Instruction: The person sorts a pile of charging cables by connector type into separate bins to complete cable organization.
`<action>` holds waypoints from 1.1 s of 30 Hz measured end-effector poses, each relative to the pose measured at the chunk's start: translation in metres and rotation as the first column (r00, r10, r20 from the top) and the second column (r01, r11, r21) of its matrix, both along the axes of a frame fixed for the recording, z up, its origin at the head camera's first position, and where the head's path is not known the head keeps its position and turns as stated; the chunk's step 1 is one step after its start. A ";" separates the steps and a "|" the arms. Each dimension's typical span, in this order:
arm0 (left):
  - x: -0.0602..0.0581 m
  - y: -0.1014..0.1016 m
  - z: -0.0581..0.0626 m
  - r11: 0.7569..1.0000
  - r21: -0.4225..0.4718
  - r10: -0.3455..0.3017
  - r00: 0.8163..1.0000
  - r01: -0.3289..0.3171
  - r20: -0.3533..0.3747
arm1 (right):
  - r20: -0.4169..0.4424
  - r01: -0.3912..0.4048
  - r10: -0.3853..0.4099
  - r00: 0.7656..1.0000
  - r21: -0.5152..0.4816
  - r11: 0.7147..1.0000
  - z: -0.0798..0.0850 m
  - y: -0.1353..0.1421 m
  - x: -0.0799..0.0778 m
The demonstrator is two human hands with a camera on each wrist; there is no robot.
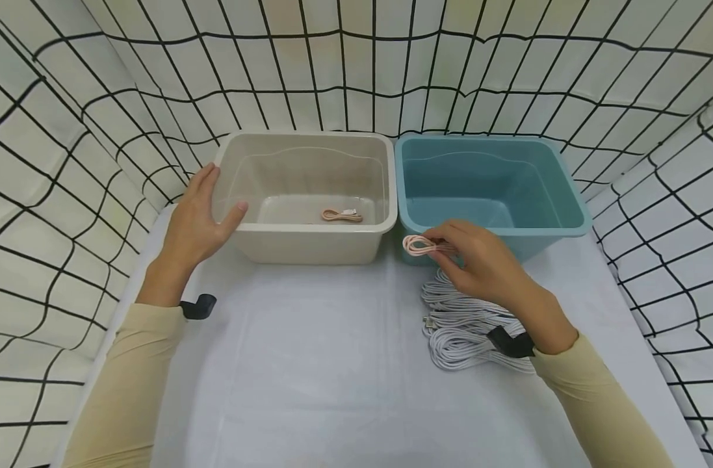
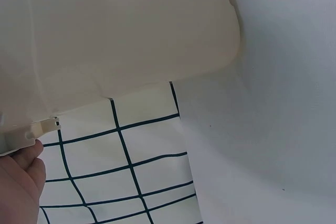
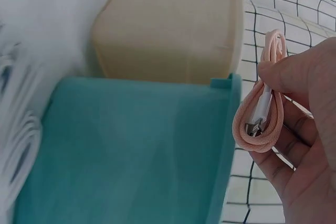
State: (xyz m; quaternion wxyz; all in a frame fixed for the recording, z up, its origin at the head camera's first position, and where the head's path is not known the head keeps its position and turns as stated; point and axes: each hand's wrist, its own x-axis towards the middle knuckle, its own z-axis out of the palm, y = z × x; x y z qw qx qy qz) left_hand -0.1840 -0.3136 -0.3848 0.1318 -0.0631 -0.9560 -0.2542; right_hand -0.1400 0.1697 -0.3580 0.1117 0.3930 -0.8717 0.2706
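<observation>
My right hand (image 1: 479, 263) pinches a coiled pink charging cable (image 3: 259, 114) between thumb and fingers, in front of the blue bin's near rim. Its metal plug and white connector show inside the loop in the right wrist view. My left hand (image 1: 198, 218) rests on the left rim of the beige bin (image 1: 309, 246), thumb over the near corner. Inside that bin lies another coiled pink cable (image 1: 341, 215). Beside it stands the blue bin (image 1: 543, 232), with no cable visible inside. Below my right hand, several coiled white cables (image 1: 461, 348) are heaped on the table, partly hidden by hand and wrist.
Both bins stand side by side at the back of the white-covered table (image 1: 298, 364). A black wire grid (image 1: 356, 91) with white cloth behind it closes off the back and both sides. Each wrist wears a black camera mount (image 1: 198, 307).
</observation>
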 end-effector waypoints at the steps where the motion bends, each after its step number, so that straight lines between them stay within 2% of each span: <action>1: 0.000 0.000 0.000 1.000 0.002 0.001 1.000 -0.001 0.001 | 0.000 -0.006 0.006 1.000 -0.002 1.000 0.003 -0.003 -0.003; 12: 0.004 0.003 -0.001 1.000 0.022 0.004 1.000 -0.004 0.013 | 0.055 -0.039 0.036 0.998 0.046 0.998 0.027 -0.030 -0.032; 21: 0.001 0.003 0.002 1.000 0.009 0.007 1.000 -0.007 -0.003 | 0.012 -0.035 0.034 0.999 0.094 0.995 0.042 -0.049 -0.049; 33: 0.001 0.001 0.001 1.000 0.022 0.002 1.000 -0.002 0.011 | 0.083 -0.042 0.031 0.996 0.135 0.990 0.056 -0.071 -0.069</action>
